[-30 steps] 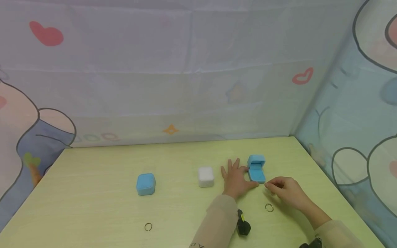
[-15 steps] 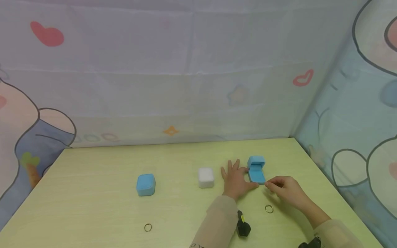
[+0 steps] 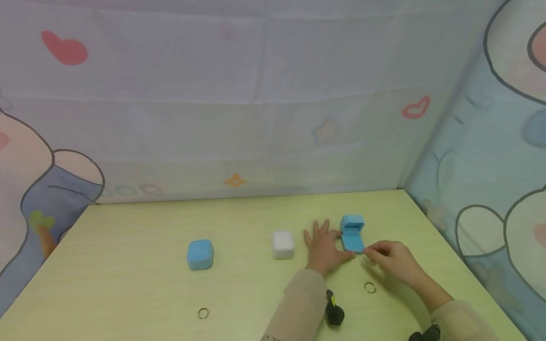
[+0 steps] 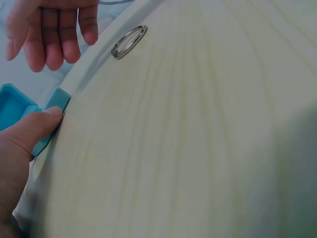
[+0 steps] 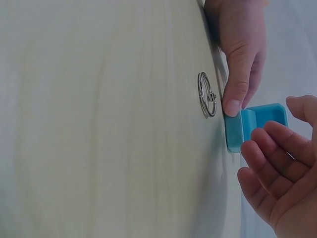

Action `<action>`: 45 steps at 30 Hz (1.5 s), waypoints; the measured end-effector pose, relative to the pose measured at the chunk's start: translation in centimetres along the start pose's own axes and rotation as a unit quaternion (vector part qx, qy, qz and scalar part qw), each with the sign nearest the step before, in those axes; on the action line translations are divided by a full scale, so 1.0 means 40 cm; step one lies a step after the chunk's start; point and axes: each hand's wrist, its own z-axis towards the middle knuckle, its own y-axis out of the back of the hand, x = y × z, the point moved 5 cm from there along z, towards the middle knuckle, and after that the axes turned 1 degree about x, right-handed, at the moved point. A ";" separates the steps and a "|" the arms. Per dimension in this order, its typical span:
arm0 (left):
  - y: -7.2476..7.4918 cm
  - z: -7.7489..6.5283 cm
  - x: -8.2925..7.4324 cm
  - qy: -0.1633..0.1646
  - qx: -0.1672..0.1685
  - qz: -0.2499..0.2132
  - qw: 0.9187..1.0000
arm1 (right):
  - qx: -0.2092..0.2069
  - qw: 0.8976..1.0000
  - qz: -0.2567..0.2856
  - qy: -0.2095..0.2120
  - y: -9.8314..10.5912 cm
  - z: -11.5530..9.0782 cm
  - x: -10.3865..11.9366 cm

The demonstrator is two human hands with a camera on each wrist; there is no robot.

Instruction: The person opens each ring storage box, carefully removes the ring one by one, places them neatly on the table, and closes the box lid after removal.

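A light blue ring box (image 3: pixel 352 243) stands on the table with its lid raised; its inside looks bare. My left hand (image 3: pixel 324 248) steadies the box: the thumb lies against the front and the index finger at the left side, the other fingers spread out. In the left wrist view, that thumb presses the base of the ring box (image 4: pixel 58 100). My right hand (image 3: pixel 394 263) hovers at the box's front right corner, fingers loosely bent; I see nothing held in it. Whether its fingertips touch the box I cannot tell. A metal ring (image 3: pixel 369 287) lies in front of the box.
To the left stand a closed white box (image 3: pixel 283 245) and a closed blue box (image 3: pixel 200 255). Another ring (image 3: pixel 203 313) lies near the front left of the table (image 3: pixel 128 265). A printed cloth (image 3: pixel 192 132) hangs behind the table, another on the right.
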 end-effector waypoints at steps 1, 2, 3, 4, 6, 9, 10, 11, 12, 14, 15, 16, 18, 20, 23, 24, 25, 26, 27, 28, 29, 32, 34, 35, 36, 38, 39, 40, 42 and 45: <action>-0.001 0.001 0.001 -0.001 -0.001 0.000 1.000 | -0.001 1.000 -0.001 0.000 0.000 0.001 0.000; -0.003 0.001 0.002 -0.001 -0.002 0.000 1.000 | -0.003 1.000 -0.002 0.000 0.000 0.002 0.000; -0.003 0.002 0.003 -0.002 -0.003 0.000 1.000 | -0.004 1.000 -0.003 0.000 0.000 0.003 -0.001; -0.003 0.002 0.003 -0.002 -0.003 -0.002 1.000 | -0.005 1.000 -0.004 0.000 0.000 0.004 -0.001; -0.003 0.003 0.003 -0.002 -0.003 -0.003 1.000 | -0.007 1.000 -0.007 -0.001 0.000 0.005 -0.001; -0.001 0.003 0.001 -0.001 -0.002 -0.003 1.000 | -0.010 1.000 -0.011 -0.004 0.000 0.005 0.001; 0.000 0.002 0.000 -0.001 -0.001 -0.003 1.000 | -0.010 1.000 -0.010 -0.006 0.001 0.005 0.002; 0.000 0.002 0.000 -0.001 0.000 -0.001 1.000 | -0.011 1.000 -0.010 -0.006 0.001 0.005 0.003; 0.001 0.002 -0.001 0.000 0.000 -0.001 1.000 | -0.012 1.000 -0.009 -0.007 0.002 0.005 0.004; 0.001 0.001 -0.001 0.001 0.001 -0.001 1.000 | -0.013 1.000 -0.007 -0.009 0.002 0.005 0.006; 0.001 0.001 -0.001 0.001 0.001 -0.001 1.000 | -0.014 1.000 -0.006 -0.009 0.003 0.005 0.007; 0.001 0.001 -0.001 0.001 0.001 -0.002 1.000 | -0.014 1.000 -0.004 -0.009 0.003 0.005 0.007; 0.002 0.000 -0.001 0.000 0.001 -0.003 1.000 | -0.016 1.000 -0.003 -0.009 0.003 0.006 0.007; 0.003 0.000 -0.002 0.000 0.001 -0.004 1.000 | -0.018 1.000 -0.002 -0.009 0.003 0.008 0.006; 0.004 0.001 -0.003 0.000 0.004 -0.004 1.000 | -0.021 1.000 -0.003 -0.011 0.002 0.011 0.004; 0.004 0.001 -0.003 0.001 0.004 -0.004 1.000 | -0.022 1.000 -0.002 -0.012 0.002 0.012 0.004; 0.004 0.000 -0.003 0.002 0.006 -0.004 1.000 | -0.022 1.000 -0.001 -0.012 0.001 0.012 0.004; 0.005 0.000 -0.004 0.003 0.007 -0.003 1.000 | -0.022 1.000 -0.001 -0.013 0.001 0.012 0.004; 0.005 0.000 -0.004 0.003 0.008 -0.004 1.000 | -0.023 1.000 0.000 -0.014 0.001 0.013 0.004; 0.005 0.000 -0.005 0.004 0.009 -0.004 1.000 | -0.024 1.000 0.002 -0.014 0.000 0.013 0.004; 0.006 -0.001 -0.005 0.005 0.010 -0.004 1.000 | -0.024 1.000 0.002 -0.014 0.000 0.013 0.004; 0.006 -0.002 -0.006 0.007 0.011 -0.002 1.000 | -0.030 0.999 0.000 -0.014 -0.001 0.015 0.004; 0.006 -0.002 -0.006 0.008 0.012 0.000 1.000 | -0.033 0.999 -0.001 -0.013 0.000 0.016 0.004; 0.006 -0.002 -0.006 0.008 0.012 0.002 1.000 | -0.036 0.999 -0.001 -0.012 0.000 0.017 0.004; 0.006 -0.002 -0.006 0.007 0.011 0.002 1.000 | -0.037 0.999 0.000 -0.011 0.000 0.018 0.004; 0.006 -0.002 -0.006 0.006 0.011 0.002 1.000 | -0.038 0.999 0.002 -0.009 0.000 0.020 0.004; 0.007 -0.002 -0.006 0.006 0.011 0.001 1.000 | -0.038 0.999 0.004 -0.009 0.000 0.021 0.003; 0.007 -0.002 -0.006 0.005 0.011 0.001 1.000 | -0.038 0.999 0.006 -0.010 0.000 0.022 0.003; 0.007 -0.002 -0.006 0.002 0.009 -0.002 1.000 | -0.039 0.999 0.011 -0.012 0.000 0.024 0.002; 0.008 -0.002 -0.007 0.001 0.009 -0.001 1.000 | -0.048 0.999 0.018 -0.018 0.004 0.027 0.000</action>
